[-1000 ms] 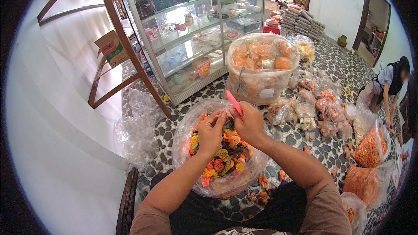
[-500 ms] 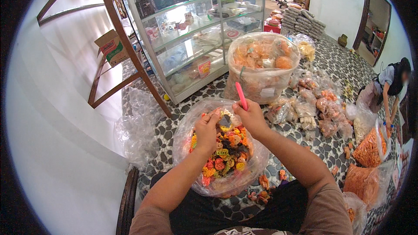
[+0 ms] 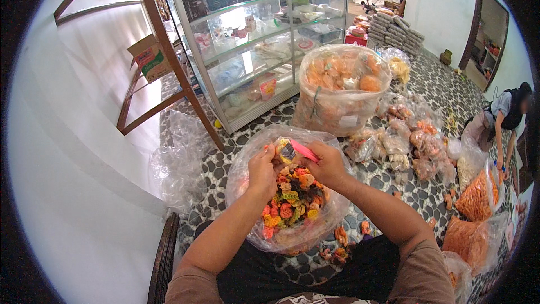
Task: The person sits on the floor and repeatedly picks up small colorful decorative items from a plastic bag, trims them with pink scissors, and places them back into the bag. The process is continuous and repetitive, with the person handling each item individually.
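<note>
My left hand is closed on a small packet with yellow, white and dark patches. Pinched in my right hand is a slim, bright pink strip-like tool. Its far end lies against the packet's right side; whether it has a blade cannot be made out. Both hands are over a wide-mouthed clear plastic bag standing on the floor between my legs. Inside it lie many curly orange, red, yellow, green and dark crackers.
A tall clear sack of orange bags stands ahead, beside a glass display cabinet. Filled plastic bags cover the floor to the right, where another person bends over. Crumpled plastic and a wooden frame are left.
My right hand has tipped the pink tool from nearly upright to slanting left, bringing its end to the packet. My left hand has turned slightly and moved a little left.
</note>
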A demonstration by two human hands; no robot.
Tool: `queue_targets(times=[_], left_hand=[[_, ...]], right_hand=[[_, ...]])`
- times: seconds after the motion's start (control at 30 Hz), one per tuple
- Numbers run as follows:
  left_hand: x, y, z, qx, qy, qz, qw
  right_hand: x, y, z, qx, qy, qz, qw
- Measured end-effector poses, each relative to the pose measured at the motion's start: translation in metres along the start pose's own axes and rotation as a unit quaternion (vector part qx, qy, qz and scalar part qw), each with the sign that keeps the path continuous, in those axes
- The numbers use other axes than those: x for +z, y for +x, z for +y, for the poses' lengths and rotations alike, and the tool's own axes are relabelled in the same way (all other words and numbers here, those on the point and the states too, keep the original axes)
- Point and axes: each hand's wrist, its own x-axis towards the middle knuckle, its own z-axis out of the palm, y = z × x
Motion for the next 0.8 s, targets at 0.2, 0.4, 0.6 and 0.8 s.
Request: queue_targets(times=[0.2,0.4,0.6,0.8], left_hand=[[-0.002,-0.005,0.000,0.002,0.015,-0.011,1.000],[0.001,-0.009,0.008,-0.003,0.054,-0.041,0.998],[-0.006,-0.007,0.008,0.129,0.251,-0.072,0.957],[-0.012,0.002,0.005,0.153,0.290,-0.064,0.943]], right_hand=[[0.004,-0.003,0.000,0.003,0.017,0.013,1.000],[0.009,0.000,0.002,0.156,0.170,0.042,0.972],[0.001,0.012,0.010,0.257,0.177,0.045,0.949],[-0.006,0.014,0.005,0.193,0.023,0.014,0.981]])
